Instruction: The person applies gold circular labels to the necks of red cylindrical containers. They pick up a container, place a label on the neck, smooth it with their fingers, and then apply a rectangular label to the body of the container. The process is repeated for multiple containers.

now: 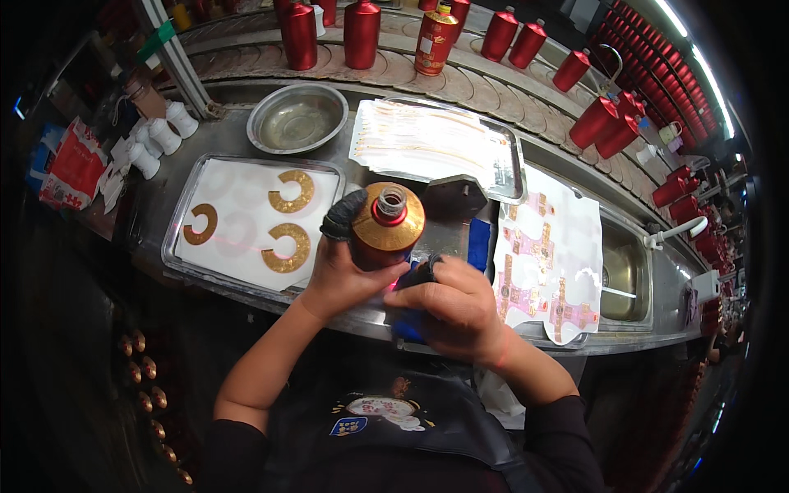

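My left hand [335,275] is wrapped round the side of a red bottle [394,233] with a gold shoulder. The bottle's uncapped clear neck tilts up toward me. Black covers sit on some fingertips of both hands. My right hand [460,306] is closed close to the bottle's lower right side, its fingers curled inward; whatever they may grip is hidden. Left of the bottle, a metal tray [174,238] bears white paper with three gold C-shaped pieces [288,248]. A dark angular block [454,198] stands just behind the bottle, with a blue cloth [478,244] beside my right hand.
Behind the tray sits a metal basin [297,119]. A stack of white sheets [427,140] lies on another tray. Patterned decal sheets [549,255] are at right, before a sink [629,279] with a white faucet [678,230]. Red bottles [362,34] line a curved conveyor [411,80] at the back.
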Tool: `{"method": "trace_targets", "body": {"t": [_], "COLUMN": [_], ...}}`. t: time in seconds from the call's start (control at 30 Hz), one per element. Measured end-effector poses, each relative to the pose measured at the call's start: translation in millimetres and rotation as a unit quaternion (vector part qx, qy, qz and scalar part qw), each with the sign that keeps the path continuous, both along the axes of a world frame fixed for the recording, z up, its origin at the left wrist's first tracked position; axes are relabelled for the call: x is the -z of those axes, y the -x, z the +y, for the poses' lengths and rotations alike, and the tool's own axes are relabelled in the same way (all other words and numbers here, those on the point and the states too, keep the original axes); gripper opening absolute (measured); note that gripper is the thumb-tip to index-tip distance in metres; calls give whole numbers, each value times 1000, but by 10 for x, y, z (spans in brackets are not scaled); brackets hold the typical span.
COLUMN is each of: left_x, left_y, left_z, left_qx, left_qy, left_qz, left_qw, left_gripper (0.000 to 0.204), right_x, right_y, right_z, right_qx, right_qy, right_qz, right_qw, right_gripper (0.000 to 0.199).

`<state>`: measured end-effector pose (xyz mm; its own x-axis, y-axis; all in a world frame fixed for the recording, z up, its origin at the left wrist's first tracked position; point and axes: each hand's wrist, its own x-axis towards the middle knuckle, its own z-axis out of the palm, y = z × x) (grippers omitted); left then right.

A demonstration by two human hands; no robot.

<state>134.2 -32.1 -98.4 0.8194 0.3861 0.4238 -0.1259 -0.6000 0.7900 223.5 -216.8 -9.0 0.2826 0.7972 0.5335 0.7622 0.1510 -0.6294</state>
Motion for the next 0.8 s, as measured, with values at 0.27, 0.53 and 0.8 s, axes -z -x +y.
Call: {"method": "trace_targets", "body": {"t": [0.27,0.53,0.8], "left_x": [-795,-362,-694], "left_y": [-350,-639,-793], "left_z": [-280,-660,-659], "left_qx": [47,88,30], "left_qy": [247,192,113], "left_qz": [138,344,444], "left_qw": [958,915,888], "left_gripper": [97,98,99], "right_x": [400,604,876], "right_y": [-360,-210,-443], "right_z": [-883,-941,-888], "right_qx": [206,229,174], "right_qy": [40,201,181], "right_qz": [486,432,459], "right_qw": [848,849,852], "right_gripper": [13,76,76]}}
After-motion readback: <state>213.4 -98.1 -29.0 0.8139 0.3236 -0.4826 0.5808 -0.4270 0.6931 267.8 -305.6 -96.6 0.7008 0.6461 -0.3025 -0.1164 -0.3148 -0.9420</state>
